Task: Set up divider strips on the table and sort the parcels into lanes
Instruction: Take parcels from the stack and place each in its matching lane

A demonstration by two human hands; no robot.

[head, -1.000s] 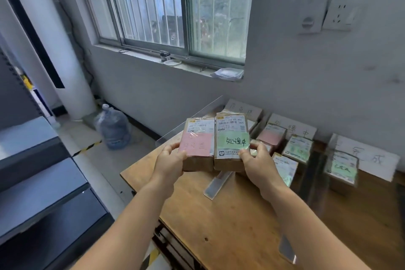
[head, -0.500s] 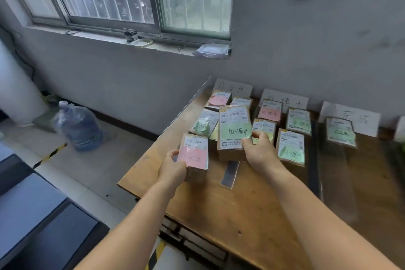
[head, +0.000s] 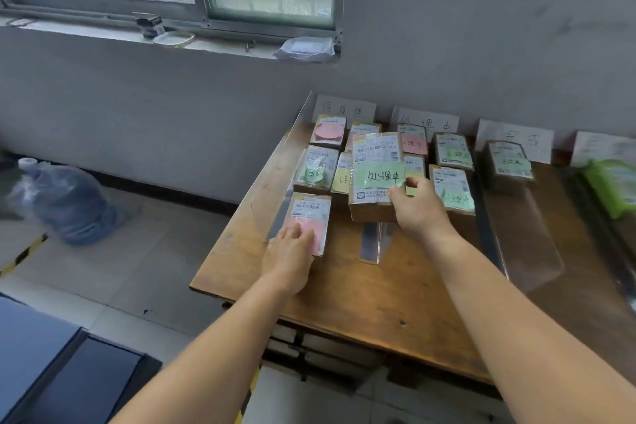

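Note:
On the wooden table [head: 361,299] several small brown parcels with pink or green labels lie in lanes below paper signs [head: 344,108] on the wall. Clear divider strips [head: 373,244] stand between the lanes. My left hand [head: 290,251] rests on a pink-labelled parcel [head: 311,213], which lies on the table at the front of the left lane; the fingers lie flat on its top. With my right hand [head: 420,206] I grip the lower right corner of a green-labelled parcel [head: 377,175], held above the middle divider strip.
A wider clear strip [head: 526,234] and a dark strip [head: 485,217] lie to the right. A green pack [head: 612,182] sits at the far right. On the floor to the left stands a water bottle [head: 69,203]. A blue-grey cabinet [head: 51,372] fills the lower left.
Both parcels were held up side by side. My left hand has brought the pink-labelled one down onto the table in the left lane. My right hand still holds the green-labelled one, now lower.

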